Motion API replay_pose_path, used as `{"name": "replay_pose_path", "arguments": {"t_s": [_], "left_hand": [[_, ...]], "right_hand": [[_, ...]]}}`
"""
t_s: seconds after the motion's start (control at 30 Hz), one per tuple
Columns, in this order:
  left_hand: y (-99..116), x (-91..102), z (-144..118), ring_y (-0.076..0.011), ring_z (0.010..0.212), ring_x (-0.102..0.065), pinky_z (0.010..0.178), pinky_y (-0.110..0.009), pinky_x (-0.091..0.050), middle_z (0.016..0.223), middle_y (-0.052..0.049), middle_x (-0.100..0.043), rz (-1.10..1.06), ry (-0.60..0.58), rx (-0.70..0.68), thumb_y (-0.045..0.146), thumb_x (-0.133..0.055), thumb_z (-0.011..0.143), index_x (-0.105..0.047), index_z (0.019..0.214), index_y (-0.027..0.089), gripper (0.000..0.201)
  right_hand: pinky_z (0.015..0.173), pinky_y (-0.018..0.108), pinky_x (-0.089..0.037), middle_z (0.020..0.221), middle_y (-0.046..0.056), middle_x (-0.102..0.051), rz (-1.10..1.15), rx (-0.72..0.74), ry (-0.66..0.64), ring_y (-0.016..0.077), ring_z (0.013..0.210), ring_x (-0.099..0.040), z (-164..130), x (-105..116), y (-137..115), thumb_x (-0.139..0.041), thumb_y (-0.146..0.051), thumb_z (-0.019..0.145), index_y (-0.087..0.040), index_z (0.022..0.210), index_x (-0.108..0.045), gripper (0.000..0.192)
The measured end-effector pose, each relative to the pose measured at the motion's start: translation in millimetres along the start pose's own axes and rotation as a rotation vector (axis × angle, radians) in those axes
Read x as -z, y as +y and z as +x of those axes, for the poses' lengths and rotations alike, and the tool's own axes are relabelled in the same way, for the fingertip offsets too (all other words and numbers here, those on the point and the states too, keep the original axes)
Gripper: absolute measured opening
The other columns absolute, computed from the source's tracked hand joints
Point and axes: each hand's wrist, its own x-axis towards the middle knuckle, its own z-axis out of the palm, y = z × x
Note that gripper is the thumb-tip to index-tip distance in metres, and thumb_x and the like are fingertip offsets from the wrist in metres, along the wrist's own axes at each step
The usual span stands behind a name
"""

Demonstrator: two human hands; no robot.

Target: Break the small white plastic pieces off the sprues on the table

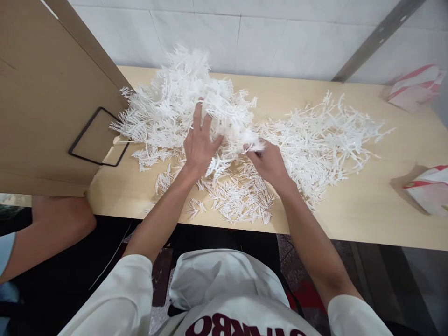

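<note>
— Item one, the right hand (269,164): what is its grip?

— Fingers pinched together on a small white plastic branched piece (252,145), held just above the surface (367,205), near its middle. The piece blurs against the heap behind it, so its exact shape cannot be told.

— Item two, the left hand (199,145)?

— Fingers spread apart, palm down, pressing on the large pile of white branched sprues (182,100). It clamps nothing; the fingertips sink into the tangle.

— Items around the hands?

— Loose short white sticks (241,198), scattered below both hands toward the near edge. A second, flatter spread of branched sprues (325,135) to the right, touching the large pile at the centre.

— Farther out?

— A brown cardboard box (45,102) with a black-rimmed handle cutout (96,137), tilted at the left end. Two red-and-white plastic bags: one (415,86) at the far right corner, one (429,189) at the right edge. White tiled wall (287,32) behind. Another person's bare arm (52,233) lower left, below the box.
</note>
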Motion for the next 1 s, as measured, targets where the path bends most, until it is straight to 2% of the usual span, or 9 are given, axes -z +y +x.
{"name": "replay_pose_path", "arguments": {"t_s": [0.1, 0.17, 0.27, 0.33, 0.43, 0.5, 0.67, 0.8, 1.0], "left_hand": [[-6, 0.8, 3, -0.0384, 0.135, -0.036, 0.090, -0.047, -0.049, 0.156, -0.003, -0.023, 0.005, 0.024, 0.032, 0.072, -0.058, 0.073, -0.049, 0.127, 0.027, 0.071], [-8, -0.4, 4, -0.0394, 0.132, -0.039, 0.087, -0.048, -0.050, 0.156, -0.006, -0.023, -0.013, 0.005, 0.042, 0.072, -0.058, 0.073, -0.050, 0.126, 0.027, 0.071], [-8, -1.7, 3, -0.0379, 0.125, -0.047, 0.081, -0.045, -0.052, 0.155, -0.008, -0.025, -0.033, -0.025, 0.052, 0.070, -0.058, 0.075, -0.052, 0.126, 0.027, 0.067], [-9, -1.3, 3, -0.0360, 0.120, -0.051, 0.077, -0.043, -0.053, 0.155, -0.007, -0.027, -0.043, -0.032, 0.057, 0.067, -0.058, 0.077, -0.052, 0.126, 0.028, 0.063], [-11, 0.9, 5, -0.0335, 0.118, -0.052, 0.075, -0.041, -0.054, 0.153, -0.006, -0.031, -0.073, -0.032, 0.057, 0.062, -0.058, 0.079, -0.052, 0.125, 0.031, 0.056], [-11, 3.0, 7, -0.0327, 0.123, -0.049, 0.077, -0.041, -0.054, 0.152, -0.006, -0.034, -0.080, -0.028, 0.045, 0.061, -0.059, 0.079, -0.052, 0.125, 0.032, 0.055], [6, 10.4, 6, -0.0288, 0.133, -0.043, 0.085, -0.039, -0.054, 0.149, -0.005, -0.040, -0.108, -0.148, -0.132, 0.062, -0.053, 0.083, -0.049, 0.129, 0.032, 0.054], [28, 16.7, -4, -0.0294, 0.129, -0.050, 0.083, -0.041, -0.054, 0.148, -0.005, -0.042, -0.145, -0.272, -0.195, 0.067, -0.042, 0.086, -0.052, 0.126, 0.033, 0.053], [50, 14.7, -14, -0.0299, 0.138, -0.041, 0.086, -0.042, -0.053, 0.152, -0.004, -0.038, -0.271, -0.245, -0.243, 0.068, -0.035, 0.088, -0.045, 0.133, 0.036, 0.057]], "right_hand": [[0.059, 0.031, -0.040, 0.062, -0.001, -0.050, 0.297, -0.016, 0.161, 0.0126, 0.061, -0.050, 2, 0, 4, -0.045, -0.053, 0.092, -0.022, 0.068, -0.053, 0.040], [0.057, 0.032, -0.044, 0.068, 0.000, -0.052, 0.456, -0.016, 0.453, 0.0135, 0.063, -0.054, 4, -1, 9, -0.045, -0.058, 0.090, -0.025, 0.075, -0.056, 0.038], [0.055, 0.036, -0.047, 0.077, 0.001, -0.053, 0.578, 0.010, 1.032, 0.0168, 0.067, -0.059, 8, 4, 22, -0.038, -0.060, 0.092, -0.030, 0.088, -0.057, 0.036], [0.055, 0.039, -0.048, 0.079, 0.002, -0.052, 0.606, 0.049, 1.124, 0.0201, 0.074, -0.063, 9, 13, 36, -0.025, -0.064, 0.092, -0.033, 0.089, -0.057, 0.045], [0.049, 0.037, -0.047, 0.080, 0.003, -0.052, 0.700, 0.103, 0.996, 0.0197, 0.074, -0.064, 12, 24, 53, -0.020, -0.070, 0.089, -0.033, 0.090, -0.057, 0.052], [0.042, 0.031, -0.041, 0.073, 0.001, -0.050, 0.808, 0.046, 0.896, 0.0148, 0.061, -0.060, 13, 24, 54, -0.019, -0.073, 0.087, -0.030, 0.087, -0.056, 0.057], [0.038, 0.026, -0.038, 0.063, 0.000, -0.052, 0.795, -0.228, 0.376, 0.0114, 0.051, -0.057, 13, -2, 20, -0.029, -0.078, 0.082, -0.022, 0.077, -0.055, 0.062], [0.047, 0.025, -0.046, 0.072, 0.001, -0.060, 0.797, -0.170, 0.197, 0.0116, 0.061, -0.064, 10, -12, 2, -0.033, -0.073, 0.085, -0.022, 0.082, -0.053, 0.055], [0.073, 0.032, -0.051, 0.073, 0.001, -0.064, 0.593, -0.019, -0.055, 0.0134, 0.072, -0.062, 3, -2, -2, -0.047, -0.059, 0.088, -0.021, 0.073, -0.061, 0.044]]}}
